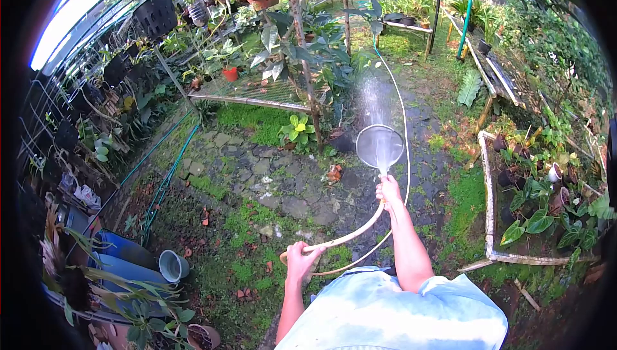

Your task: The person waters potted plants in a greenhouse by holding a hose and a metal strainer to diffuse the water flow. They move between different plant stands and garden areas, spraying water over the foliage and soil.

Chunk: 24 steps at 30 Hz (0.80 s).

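My right hand (388, 191) is closed round the end of a pale yellow hose, right at a round mesh strainer (380, 146). Water streams from the hose end into the strainer, and a spray (375, 101) fans out beyond it. Lower and to the left, my left hand (299, 259) is wrapped round the same hose (347, 237), which curves between both hands. From there the hose loops under my right arm and runs away up the stone path. The strainer's handle is hidden at my right hand.
A mesh bench (257, 97) with potted plants stands ahead left. At the right is a framed bed (488, 202) of leafy plants. Blue barrels (125, 270) and a grey-green bucket (173, 266) are at lower left. Green hoses (168, 176) lie on the mossy ground.
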{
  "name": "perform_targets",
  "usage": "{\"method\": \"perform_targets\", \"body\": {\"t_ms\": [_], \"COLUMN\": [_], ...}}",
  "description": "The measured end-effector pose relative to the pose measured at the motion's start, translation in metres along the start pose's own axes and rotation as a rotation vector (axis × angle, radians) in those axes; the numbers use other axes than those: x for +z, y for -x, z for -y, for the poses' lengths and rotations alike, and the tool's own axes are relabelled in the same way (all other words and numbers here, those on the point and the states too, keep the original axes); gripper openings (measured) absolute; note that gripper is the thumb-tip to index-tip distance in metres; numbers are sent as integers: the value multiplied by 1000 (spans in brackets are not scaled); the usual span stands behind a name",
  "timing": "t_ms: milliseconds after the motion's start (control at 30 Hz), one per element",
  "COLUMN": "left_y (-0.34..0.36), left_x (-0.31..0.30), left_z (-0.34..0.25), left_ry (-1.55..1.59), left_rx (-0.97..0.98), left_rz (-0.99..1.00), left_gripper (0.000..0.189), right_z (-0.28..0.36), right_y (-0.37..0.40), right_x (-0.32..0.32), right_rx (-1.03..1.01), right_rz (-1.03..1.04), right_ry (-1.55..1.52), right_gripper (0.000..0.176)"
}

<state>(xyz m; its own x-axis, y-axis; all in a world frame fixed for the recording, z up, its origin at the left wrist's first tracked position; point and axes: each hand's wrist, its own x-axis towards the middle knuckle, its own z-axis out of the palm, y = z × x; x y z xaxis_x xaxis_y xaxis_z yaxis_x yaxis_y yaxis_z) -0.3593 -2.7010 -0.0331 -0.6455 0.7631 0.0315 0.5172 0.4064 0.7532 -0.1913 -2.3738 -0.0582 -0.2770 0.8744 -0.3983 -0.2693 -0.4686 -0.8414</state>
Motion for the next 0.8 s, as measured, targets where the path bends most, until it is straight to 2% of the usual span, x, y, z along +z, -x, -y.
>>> {"method": "perform_targets", "body": {"t_ms": [233,367,400,500,567,800], "left_y": [0,-13,-8,-7,-12,14], "left_x": [-2,7,-11,-30,-28,-72], "left_z": [16,24,-3,-33,-30,-76], "left_ry": [-28,49,119,222,257,293], "left_rx": [40,93,-51,-47,-17,1], "left_rz": [-77,-155,-24,17,23,124], "left_gripper": [50,46,53,50,48,43], "right_z": [15,66,83,126,149,190], "right_y": [14,21,25,42,52,70], "right_x": [20,61,74,113,130,145], "right_rx": [-58,-229,-276,-380,-404,-527], "right_rz": [22,44,61,111,147,90], "right_ry": [52,36,40,55,86,98], "right_gripper": [14,17,17,17,16,17]}}
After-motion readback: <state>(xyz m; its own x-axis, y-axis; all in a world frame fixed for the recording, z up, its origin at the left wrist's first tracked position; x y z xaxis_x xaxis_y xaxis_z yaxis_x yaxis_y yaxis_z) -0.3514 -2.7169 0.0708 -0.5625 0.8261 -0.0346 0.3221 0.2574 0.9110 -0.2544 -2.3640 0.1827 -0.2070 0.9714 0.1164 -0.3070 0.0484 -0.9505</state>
